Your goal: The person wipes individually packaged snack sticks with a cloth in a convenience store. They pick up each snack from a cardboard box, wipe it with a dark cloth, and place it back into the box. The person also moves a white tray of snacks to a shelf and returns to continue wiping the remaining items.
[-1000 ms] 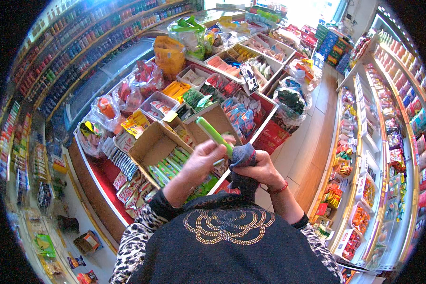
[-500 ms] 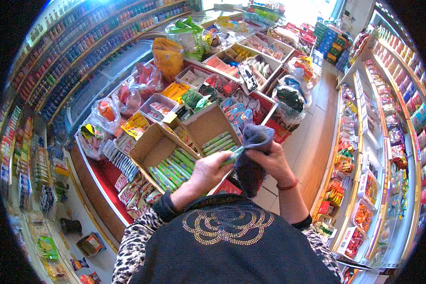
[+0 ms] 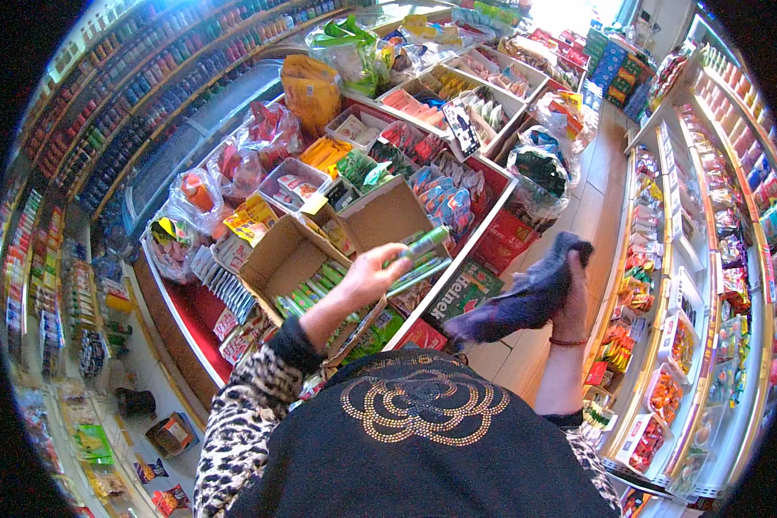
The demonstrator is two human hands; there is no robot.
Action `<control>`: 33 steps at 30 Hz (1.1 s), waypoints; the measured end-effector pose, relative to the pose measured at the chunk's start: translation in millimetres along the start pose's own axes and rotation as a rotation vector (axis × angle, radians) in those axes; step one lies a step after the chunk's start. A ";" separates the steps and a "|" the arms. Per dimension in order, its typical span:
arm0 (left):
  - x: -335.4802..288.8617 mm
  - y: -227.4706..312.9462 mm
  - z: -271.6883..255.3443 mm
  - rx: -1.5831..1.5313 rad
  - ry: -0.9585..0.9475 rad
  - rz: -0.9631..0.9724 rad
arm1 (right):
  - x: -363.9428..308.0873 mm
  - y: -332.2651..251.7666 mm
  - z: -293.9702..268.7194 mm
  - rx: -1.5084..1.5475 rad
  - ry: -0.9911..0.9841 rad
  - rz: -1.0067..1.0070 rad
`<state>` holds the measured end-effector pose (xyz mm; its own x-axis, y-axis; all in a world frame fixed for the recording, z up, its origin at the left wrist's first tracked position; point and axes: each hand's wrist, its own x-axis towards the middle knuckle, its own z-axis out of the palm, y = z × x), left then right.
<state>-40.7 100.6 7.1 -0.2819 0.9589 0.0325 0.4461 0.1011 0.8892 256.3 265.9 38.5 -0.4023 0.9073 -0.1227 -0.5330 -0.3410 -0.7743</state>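
My left hand holds a slim green tube-shaped packet over the open cardboard box. More green packets of the same kind lie in rows inside that box, and some lie on its far flap. My right hand is out to the right over the floor, gripping a dark blue-grey cloth that hangs down to the left of it. The two hands are apart.
The box sits on a red display table packed with trays and bags of packaged snacks. Shelves of goods line the right wall and the left wall. A wooden floor aisle runs between the table and the right shelves.
The hands were together with the cloth around the green packet. Now they have parted: the left carries the packet toward the box, the right swings the cloth out to the right.
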 end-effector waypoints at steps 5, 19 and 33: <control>71.9 -84.8 14.5 0.389 -0.020 -0.255 | -11.0 1.7 -44.8 0.223 -0.128 -0.058; 138.9 -184.5 49.3 0.620 -0.132 -0.483 | -18.4 11.8 -41.8 0.164 0.054 0.105; -29.4 -169.9 -76.9 -0.321 0.472 -0.530 | -7.3 31.0 -6.9 0.136 -0.110 0.194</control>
<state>-173.5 34.9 -109.9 -0.7528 0.5824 -0.3069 -0.0967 0.3633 0.9267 247.8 250.4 11.1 -0.5816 0.7918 -0.1868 -0.5299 -0.5429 -0.6515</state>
